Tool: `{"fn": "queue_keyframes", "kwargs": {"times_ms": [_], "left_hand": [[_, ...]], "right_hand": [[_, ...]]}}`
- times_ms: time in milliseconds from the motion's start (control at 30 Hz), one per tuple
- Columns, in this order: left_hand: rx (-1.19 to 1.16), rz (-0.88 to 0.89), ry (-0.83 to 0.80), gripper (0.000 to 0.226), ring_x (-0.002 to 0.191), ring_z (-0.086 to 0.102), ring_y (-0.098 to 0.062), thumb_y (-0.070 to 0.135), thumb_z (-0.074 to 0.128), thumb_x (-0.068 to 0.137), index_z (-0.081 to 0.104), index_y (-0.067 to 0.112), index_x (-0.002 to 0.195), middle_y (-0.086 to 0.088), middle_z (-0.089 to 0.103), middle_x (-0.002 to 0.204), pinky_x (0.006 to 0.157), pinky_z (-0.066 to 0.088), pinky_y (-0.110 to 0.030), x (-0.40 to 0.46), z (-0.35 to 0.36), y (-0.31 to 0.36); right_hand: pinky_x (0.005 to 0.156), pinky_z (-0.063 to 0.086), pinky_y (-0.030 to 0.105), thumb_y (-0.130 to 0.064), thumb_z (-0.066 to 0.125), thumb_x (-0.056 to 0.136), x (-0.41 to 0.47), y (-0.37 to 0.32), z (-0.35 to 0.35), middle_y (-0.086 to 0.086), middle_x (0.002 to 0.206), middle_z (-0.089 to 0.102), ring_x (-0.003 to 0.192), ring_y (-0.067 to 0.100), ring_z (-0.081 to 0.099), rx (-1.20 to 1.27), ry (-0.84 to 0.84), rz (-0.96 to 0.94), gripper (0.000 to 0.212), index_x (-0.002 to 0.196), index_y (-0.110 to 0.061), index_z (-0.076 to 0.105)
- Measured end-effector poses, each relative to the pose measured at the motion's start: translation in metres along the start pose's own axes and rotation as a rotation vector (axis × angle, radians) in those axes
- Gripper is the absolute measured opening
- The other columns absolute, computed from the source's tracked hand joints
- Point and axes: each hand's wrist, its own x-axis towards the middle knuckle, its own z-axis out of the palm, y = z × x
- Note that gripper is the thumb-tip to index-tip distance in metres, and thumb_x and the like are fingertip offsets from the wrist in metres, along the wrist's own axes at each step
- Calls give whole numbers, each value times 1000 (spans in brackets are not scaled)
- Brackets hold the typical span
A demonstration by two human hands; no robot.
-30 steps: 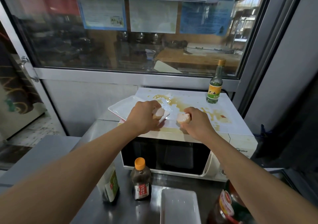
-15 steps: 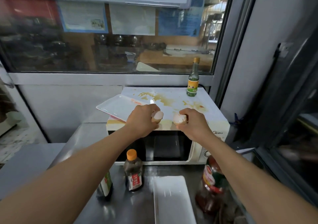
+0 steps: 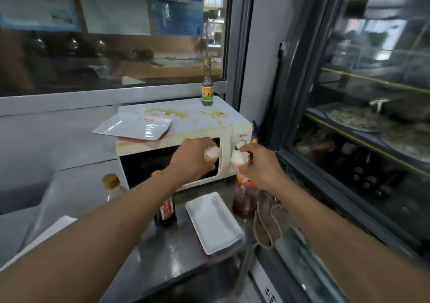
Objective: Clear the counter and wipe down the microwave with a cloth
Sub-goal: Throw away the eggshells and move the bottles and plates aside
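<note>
The microwave (image 3: 183, 135) stands on the steel counter (image 3: 167, 251), its top unwiped and stained brown. A white tray (image 3: 133, 127) and a green bottle (image 3: 207, 90) remain on top of it; a second tray (image 3: 215, 222), sauce bottles and a cloth (image 3: 267, 221) occupy the counter. Judgement: clearing is barely started and wiping has not begun. The left hand (image 3: 193, 160) and right hand (image 3: 260, 166), both extended before the microwave door, each grip a pale eggshell-like piece (image 3: 213, 151).

Commercial kitchen: steel counter (image 3: 176, 251), stained microwave (image 3: 186, 125), sauce bottles, glass-fronted food display case (image 3: 363, 121).
</note>
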Motion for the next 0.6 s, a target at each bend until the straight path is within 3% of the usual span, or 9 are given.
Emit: {"fn": "queue_keyframes", "kwargs": {"times_ms": [200,333,400,533,600], "left_hand": [[-87,152,-107,44,107,59,-27,20,74,73,62,20,116,-7,66,114,87,50,-40,-35,26,41],[-95,242,-158,42,106,59,-29,16,73,72,63,19,113,-9,66,112,85,50,-39,-51,47,76],[-106,292,-195,40,106,59,-28,15,71,73,63,20,112,-8,66,112,84,50,-37,-59,60,95],[-117,374,-269,40,106,59,-24,15,72,73,63,21,112,-3,66,113,80,48,-29,-77,83,138],[-114,428,-309,42,108,59,-24,14,72,73,63,21,114,-2,66,114,85,49,-34,-88,93,163]], "right_hand": [[69,32,12,-10,74,75,-80,18,-30,9,116,65,101,17,59,24,94,114,42,116,-8,64],[86,43,27,-8,68,78,-123,37,-52,11,113,65,105,26,60,-8,111,262,42,120,-7,60],[85,45,32,-6,68,78,-145,47,-65,13,109,65,102,27,61,-1,152,313,38,115,-4,62],[86,47,33,-6,69,78,-191,73,-88,11,111,65,102,26,60,22,207,417,42,118,-5,59],[85,43,25,-5,68,78,-216,88,-99,10,114,63,106,25,59,18,223,464,44,121,-6,58]]}}
